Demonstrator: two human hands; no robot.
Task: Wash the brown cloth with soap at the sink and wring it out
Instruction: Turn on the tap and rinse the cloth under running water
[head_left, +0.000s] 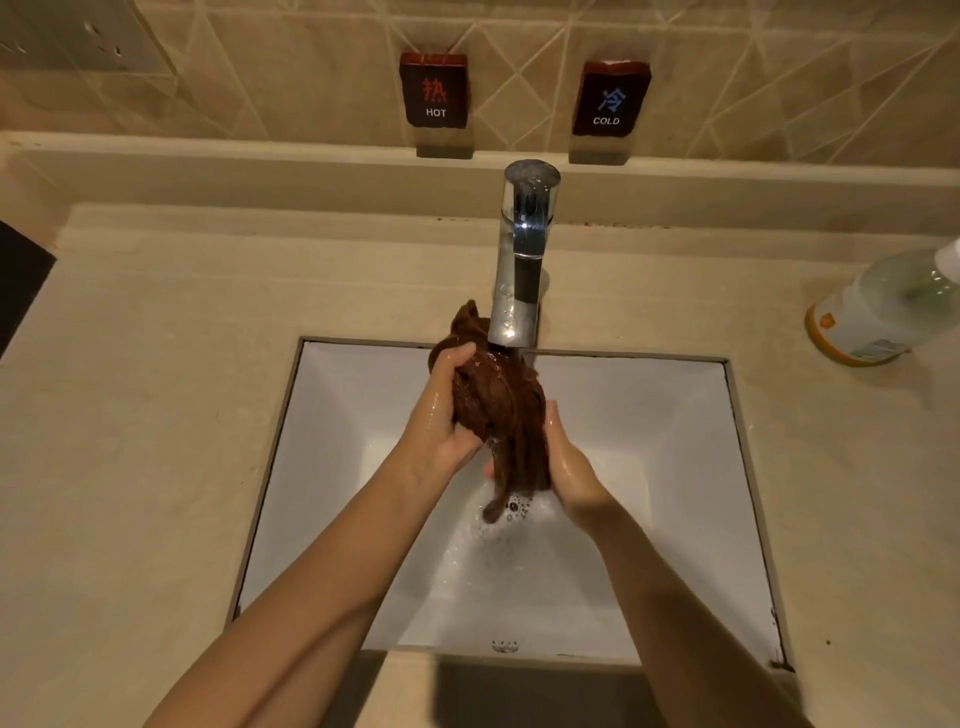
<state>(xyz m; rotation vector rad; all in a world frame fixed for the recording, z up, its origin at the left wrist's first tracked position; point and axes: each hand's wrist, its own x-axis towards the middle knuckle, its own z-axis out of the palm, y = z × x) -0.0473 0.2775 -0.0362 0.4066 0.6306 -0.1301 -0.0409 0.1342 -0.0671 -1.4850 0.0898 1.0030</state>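
Observation:
The brown cloth (498, 410) is wet and bunched up, held over the white sink (675, 467) right under the chrome tap (522, 260). Water runs from the spout onto its top. My left hand (441, 415) grips the cloth from the left side. My right hand (569, 467) presses against it from the right, lower down. A twisted tail of the cloth hangs below my hands, and foamy water with bubbles lies in the basin under it.
A soap bottle (883, 306) with an orange base stands on the beige counter (130, 415) at the right. HOT (435, 96) and COLD (609, 98) signs stand on the ledge behind the tap. A dark object (21, 280) sits at the left edge.

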